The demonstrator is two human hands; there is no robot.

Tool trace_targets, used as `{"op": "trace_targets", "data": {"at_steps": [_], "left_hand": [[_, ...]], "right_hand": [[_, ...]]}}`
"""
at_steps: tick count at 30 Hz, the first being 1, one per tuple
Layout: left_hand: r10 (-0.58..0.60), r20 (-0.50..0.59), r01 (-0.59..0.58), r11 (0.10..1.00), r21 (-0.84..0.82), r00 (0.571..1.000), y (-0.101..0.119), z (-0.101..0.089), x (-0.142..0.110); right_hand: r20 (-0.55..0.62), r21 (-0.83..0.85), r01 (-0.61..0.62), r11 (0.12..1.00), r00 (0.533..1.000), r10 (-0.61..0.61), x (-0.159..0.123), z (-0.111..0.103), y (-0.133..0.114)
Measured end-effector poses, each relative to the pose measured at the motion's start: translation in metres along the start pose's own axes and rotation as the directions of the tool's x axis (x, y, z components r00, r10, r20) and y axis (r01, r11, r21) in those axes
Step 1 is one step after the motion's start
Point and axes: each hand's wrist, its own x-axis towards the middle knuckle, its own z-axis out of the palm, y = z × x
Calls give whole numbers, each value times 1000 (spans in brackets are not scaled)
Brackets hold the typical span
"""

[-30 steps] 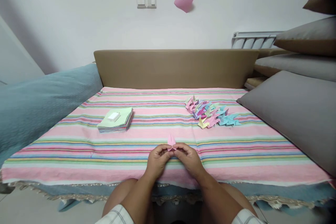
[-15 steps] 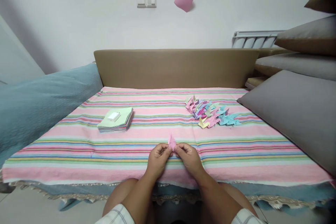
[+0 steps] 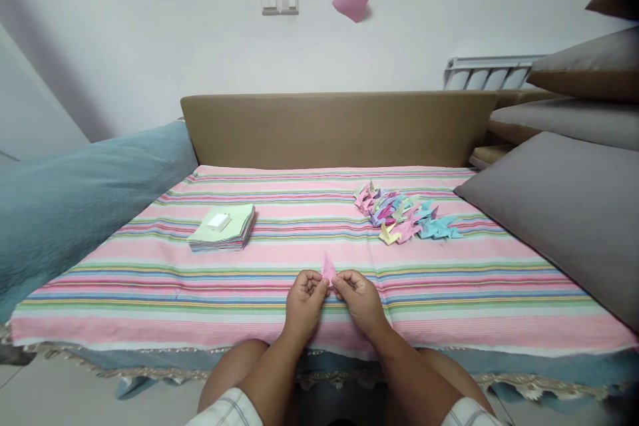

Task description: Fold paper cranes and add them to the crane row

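A small piece of folded pink paper (image 3: 328, 269) is pinched between both hands, its pointed tip upward, just above the striped cloth (image 3: 150, 313). My left hand (image 3: 305, 299) is closed on its left side, thumb and fingertips together. From the right, my right hand (image 3: 360, 298) grips the other side in the same way. The fingers hide the paper's lower part. Beyond my right hand lies a heap of folded paper cranes (image 3: 404, 216) in pink, blue, purple, green and yellow.
To the left, a stack of coloured paper sheets (image 3: 223, 229) bears a small white block (image 3: 218, 221). Grey cushions (image 3: 559, 206) are piled at the right. A brown backrest (image 3: 339, 130) stands behind, and a blue-covered armrest (image 3: 100, 186) bounds the left side.
Both hands stay on the pink paper with almost the same pinch. The whole view shifts very slightly; the heap and the stack lie as before.
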Motion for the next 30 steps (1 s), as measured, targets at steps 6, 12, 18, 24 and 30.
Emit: {"op": "trace_targets", "data": {"at_steps": [6, 12, 18, 24, 30], "left_hand": [[52, 18, -52, 998, 31, 999, -4, 0, 0], [67, 25, -68, 997, 44, 997, -4, 0, -1], [42, 12, -42, 998, 46, 999, 2, 0, 1], [-81, 99, 73, 993, 88, 992, 6, -7, 9], [-125, 18, 127, 984, -123, 992, -6, -10, 13]], "right_hand": [[-5, 28, -9, 1000, 1000, 9, 0, 1, -2], [-30, 131, -32, 991, 999, 36, 2, 3, 1], [-25, 154, -15, 988, 1000, 19, 2, 3, 4], [41, 88, 35, 996, 998, -38, -2, 2, 8], [76, -15, 15, 1000, 997, -14, -2, 0, -1]]}}
